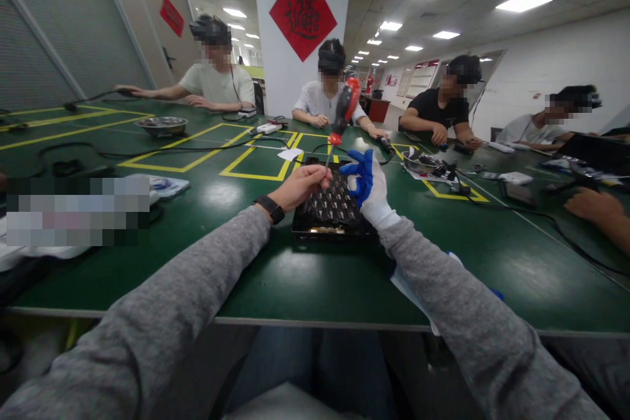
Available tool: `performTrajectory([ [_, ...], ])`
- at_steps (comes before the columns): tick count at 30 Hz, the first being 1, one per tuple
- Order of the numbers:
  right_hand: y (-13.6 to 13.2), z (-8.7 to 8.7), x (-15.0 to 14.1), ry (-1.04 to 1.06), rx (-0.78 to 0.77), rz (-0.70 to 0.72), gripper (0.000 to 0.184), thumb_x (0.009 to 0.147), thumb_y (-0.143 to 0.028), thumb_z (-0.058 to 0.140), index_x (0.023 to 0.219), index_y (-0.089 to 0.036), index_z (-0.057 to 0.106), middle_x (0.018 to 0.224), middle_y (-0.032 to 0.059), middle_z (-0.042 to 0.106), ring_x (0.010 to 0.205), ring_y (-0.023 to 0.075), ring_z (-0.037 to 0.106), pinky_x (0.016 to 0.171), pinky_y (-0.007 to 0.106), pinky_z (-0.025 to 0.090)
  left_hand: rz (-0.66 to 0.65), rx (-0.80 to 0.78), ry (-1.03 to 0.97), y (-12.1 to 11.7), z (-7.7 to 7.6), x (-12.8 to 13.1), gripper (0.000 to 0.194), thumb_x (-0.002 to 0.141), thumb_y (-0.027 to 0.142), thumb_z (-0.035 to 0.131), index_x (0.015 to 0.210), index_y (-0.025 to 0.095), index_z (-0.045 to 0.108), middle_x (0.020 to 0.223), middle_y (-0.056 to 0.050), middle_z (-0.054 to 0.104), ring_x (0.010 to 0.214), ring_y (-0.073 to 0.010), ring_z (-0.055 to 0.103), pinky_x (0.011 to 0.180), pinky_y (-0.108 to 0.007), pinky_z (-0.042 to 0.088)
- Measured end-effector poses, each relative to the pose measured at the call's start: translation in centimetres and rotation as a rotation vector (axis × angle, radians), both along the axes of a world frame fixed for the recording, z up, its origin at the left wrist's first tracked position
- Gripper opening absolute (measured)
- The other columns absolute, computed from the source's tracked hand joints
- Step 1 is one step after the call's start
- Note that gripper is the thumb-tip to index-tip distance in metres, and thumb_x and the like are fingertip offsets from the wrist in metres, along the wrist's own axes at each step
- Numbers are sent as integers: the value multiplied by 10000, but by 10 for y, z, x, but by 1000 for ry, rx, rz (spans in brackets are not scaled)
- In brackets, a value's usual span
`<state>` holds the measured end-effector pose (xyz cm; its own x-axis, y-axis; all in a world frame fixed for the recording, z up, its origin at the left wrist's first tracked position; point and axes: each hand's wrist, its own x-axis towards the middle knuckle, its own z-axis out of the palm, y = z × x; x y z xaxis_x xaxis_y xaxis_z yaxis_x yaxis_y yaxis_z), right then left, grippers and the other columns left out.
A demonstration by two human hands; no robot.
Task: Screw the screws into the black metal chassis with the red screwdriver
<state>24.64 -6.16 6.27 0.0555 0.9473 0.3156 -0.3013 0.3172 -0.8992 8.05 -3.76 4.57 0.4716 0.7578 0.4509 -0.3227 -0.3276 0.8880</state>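
Note:
My left hand (308, 182), bare with a dark watch at the wrist, pinches the metal shaft of a screwdriver (347, 108) low down. Its red and black handle points upward. My right hand (369, 187) wears a white glove with blue-coated fingers. Those fingers are bent but apart, beside the screwdriver, and I see nothing held in them. Beneath both hands lies a black box-shaped device (335, 207) with a patterned black sheet on top. A metallic strip shows along its near side.
A metal bowl (162, 126) stands at the far left of the green table (290, 282); another bowl (420, 161) with parts is at right. Cables cross the surface. A white and blue glove (416, 289) lies partly under my right forearm. Several people sit around the table.

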Motion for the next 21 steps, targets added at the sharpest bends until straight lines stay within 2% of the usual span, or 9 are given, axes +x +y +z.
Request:
performTrajectory([
  [2,2,0,1,54,-12,43,641,750,-695,357,1051,-155,528,613,-3,615,323,43,372,325,196,258,102,-43,-105,11,0,-11,296,749,410,621,799,118,614,617,1,554,584,-66,497,585,-175,394],
  [4,4,1,2,65,-30,64,677,740,-717,339,1049,-145,526,600,3,621,315,47,383,323,197,262,267,-60,-110,23,-4,-26,289,750,397,612,821,118,626,615,0,569,561,-60,496,568,-173,391],
  [6,4,1,3,58,-43,67,697,735,-729,330,1059,-144,523,596,6,625,312,51,391,322,198,267,450,-85,4,35,-12,-46,291,733,388,611,806,108,641,605,-10,599,543,-63,504,566,-185,398],
  [8,4,1,3,35,-52,55,697,732,-726,343,1072,-144,519,588,3,625,310,54,395,321,198,271,640,-82,205,44,-22,-64,305,723,392,594,748,95,655,598,-32,630,532,-76,515,580,-206,413],
  [10,4,1,2,13,-50,34,692,734,-719,356,1081,-142,519,582,0,623,309,54,394,322,198,273,761,-86,418,48,-30,-77,312,726,387,560,690,96,666,594,-51,650,522,-95,527,582,-224,426],
  [13,4,-1,1,-3,-45,5,693,738,-716,353,1085,-140,522,572,-1,618,307,54,389,322,198,270,777,-72,699,46,-37,-85,313,735,374,520,678,114,685,626,-63,675,559,-126,569,569,-225,428],
  [17,4,-2,0,5,-17,-4,686,739,-705,372,1086,-134,531,558,1,611,309,53,381,324,199,259,823,72,992,39,-35,-78,359,758,402,466,646,154,700,646,-65,686,646,-165,604,594,-236,421],
  [21,2,-2,-1,20,43,-28,665,743,-680,402,1086,-127,538,555,0,606,310,46,363,322,196,240,960,184,1238,31,-32,-66,401,776,413,423,668,150,705,729,-113,689,715,-218,609,625,-278,420],
])
